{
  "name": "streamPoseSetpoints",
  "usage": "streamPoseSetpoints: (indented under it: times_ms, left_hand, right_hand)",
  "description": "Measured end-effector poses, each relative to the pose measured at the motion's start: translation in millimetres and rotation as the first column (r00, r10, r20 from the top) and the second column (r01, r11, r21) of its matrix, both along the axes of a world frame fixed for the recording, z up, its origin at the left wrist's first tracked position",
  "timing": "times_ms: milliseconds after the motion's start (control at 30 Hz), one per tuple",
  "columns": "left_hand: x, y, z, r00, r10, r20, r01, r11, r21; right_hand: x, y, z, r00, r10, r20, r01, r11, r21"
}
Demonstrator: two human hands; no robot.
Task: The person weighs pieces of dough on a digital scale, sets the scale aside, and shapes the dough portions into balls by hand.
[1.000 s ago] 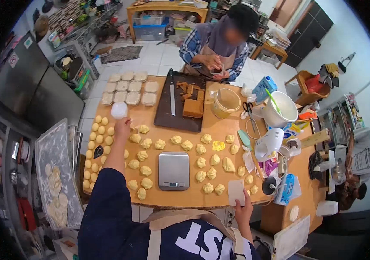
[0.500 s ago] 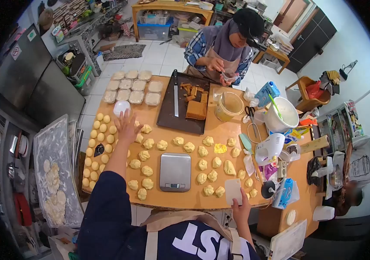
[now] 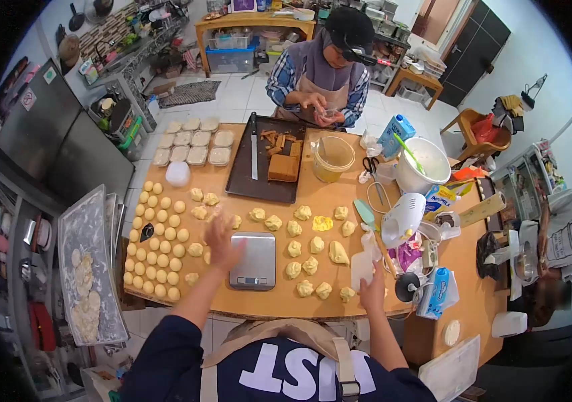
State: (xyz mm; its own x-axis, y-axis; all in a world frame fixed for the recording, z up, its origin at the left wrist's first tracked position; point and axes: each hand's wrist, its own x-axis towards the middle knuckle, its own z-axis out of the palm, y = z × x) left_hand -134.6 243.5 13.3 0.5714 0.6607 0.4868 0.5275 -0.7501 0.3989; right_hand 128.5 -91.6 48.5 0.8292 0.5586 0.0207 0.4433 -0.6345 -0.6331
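Observation:
My left hand (image 3: 222, 240), blurred by motion, is over the dough lumps just left of the silver kitchen scale (image 3: 254, 260), fingers spread and nothing visible in them. In my right hand (image 3: 371, 289) is a white flat scraper (image 3: 362, 270), held near the table's front edge. Rough dough lumps (image 3: 317, 244) lie on both sides of the scale. Smooth round dough balls (image 3: 162, 246) stand in rows at the table's left. A small white bowl (image 3: 177, 174) sits behind them, next to the filled containers (image 3: 197, 155).
A dark tray (image 3: 239, 175) holds a knife and brown cake pieces. Behind it a person (image 3: 323, 74) handles a small clear cup. At the right are a tub (image 3: 333, 158), a white bucket (image 3: 422, 165), a hand mixer (image 3: 403, 219) and a blue pack (image 3: 438, 292).
My left hand has left the small white bowl and come back toward the scale. My right hand has moved the scraper slightly up and across the table. The view has shifted a little.

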Motion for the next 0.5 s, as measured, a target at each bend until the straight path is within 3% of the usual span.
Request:
streamPoseSetpoints:
  times_ms: [33, 167, 267, 367, 467, 500]
  left_hand:
    - [8, -16, -9, 0.998, -0.057, 0.000, 0.057, 0.998, 0.042]
    - [61, -88, 33, 0.864, -0.265, -0.427, 0.139, 0.943, -0.304]
    - [101, -120, 31, 0.810, -0.449, -0.378, 0.323, 0.879, -0.351]
    - [141, -149, 17, 0.762, -0.471, -0.444, 0.321, 0.870, -0.373]
    - [178, -155, 23, 0.652, -0.446, -0.614, 0.322, 0.895, -0.308]
    - [185, -154, 8, 0.691, -0.421, -0.588, 0.345, 0.906, -0.244]
  right_hand:
    - [1, 12, 11, 0.998, 0.003, -0.067, -0.003, 1.000, -0.003]
    - [23, 49, 12, 0.984, 0.116, -0.133, -0.114, 0.993, 0.020]
    - [42, 66, -9, 0.985, 0.172, -0.032, -0.172, 0.985, -0.009]
    - [50, 80, -2, 0.969, 0.205, -0.136, -0.221, 0.969, -0.110]
    - [55, 79, -39, 0.964, 0.264, 0.007, -0.264, 0.963, -0.046]
    - [55, 79, -32, 0.960, 0.276, -0.052, -0.280, 0.953, -0.115]
